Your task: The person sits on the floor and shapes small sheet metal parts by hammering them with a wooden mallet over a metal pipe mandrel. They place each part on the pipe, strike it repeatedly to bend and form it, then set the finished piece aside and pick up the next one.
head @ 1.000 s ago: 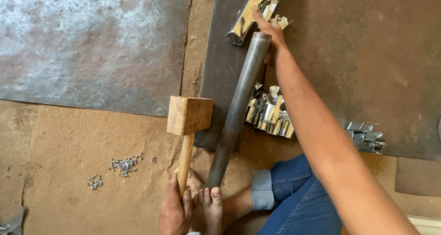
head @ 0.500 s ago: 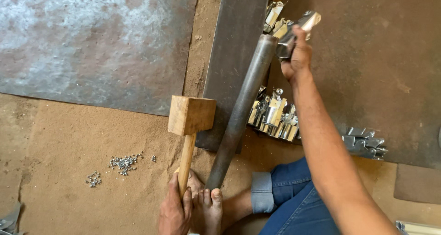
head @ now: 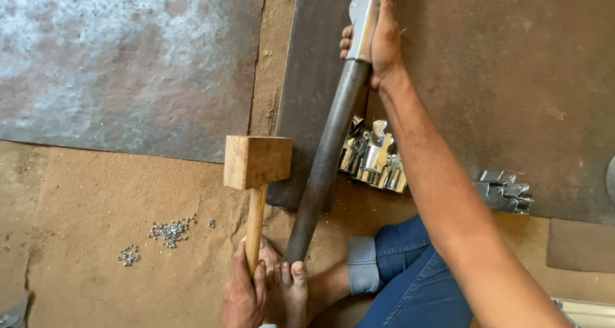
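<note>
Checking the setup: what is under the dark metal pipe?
The pipe slants over a dark metal sheet, its lower end against a bare foot. Shiny metal parts lie beside it; anything beneath is hidden.

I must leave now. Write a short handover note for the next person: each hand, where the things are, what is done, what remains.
Left hand: grips the wooden mallet by its handle; head up, not striking.
Right hand: holds a shiny metal piece on the top end of the dark steel pipe.
Pipe: lies slanted, lower end pinned by the bare foot.
Shiny formed pieces are heaped beside the pipe.
Left: the mallet has not yet met the piece on the pipe.
</note>
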A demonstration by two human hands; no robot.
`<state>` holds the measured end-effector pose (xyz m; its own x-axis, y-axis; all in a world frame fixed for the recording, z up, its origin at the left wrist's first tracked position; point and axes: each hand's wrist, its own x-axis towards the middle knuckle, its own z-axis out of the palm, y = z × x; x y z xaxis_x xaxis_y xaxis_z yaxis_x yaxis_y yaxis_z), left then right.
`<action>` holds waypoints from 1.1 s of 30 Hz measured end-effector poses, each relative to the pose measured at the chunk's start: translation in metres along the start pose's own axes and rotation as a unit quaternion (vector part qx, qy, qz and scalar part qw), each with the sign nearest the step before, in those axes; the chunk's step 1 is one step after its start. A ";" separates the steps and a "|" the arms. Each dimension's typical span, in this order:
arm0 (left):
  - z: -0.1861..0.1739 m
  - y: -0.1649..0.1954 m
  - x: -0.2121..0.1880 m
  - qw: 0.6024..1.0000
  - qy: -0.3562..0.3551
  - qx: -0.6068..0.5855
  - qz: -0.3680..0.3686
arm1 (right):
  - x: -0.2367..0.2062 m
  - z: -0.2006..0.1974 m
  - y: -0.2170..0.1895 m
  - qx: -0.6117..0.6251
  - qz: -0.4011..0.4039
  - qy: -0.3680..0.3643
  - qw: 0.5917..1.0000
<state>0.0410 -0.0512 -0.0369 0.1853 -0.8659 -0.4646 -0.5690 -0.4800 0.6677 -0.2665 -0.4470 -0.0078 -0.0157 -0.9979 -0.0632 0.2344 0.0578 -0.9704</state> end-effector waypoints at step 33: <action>0.005 0.027 0.046 0.957 0.038 0.073 0.277 | -0.083 0.035 0.049 0.191 0.008 0.095 0.977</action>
<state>0.0304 -0.1033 -0.0427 -0.1216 -0.9925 -0.0156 -0.7019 0.0749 0.7083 -0.2195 -0.3628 -0.0422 -0.1807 -0.9711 -0.1560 0.5818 0.0223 -0.8130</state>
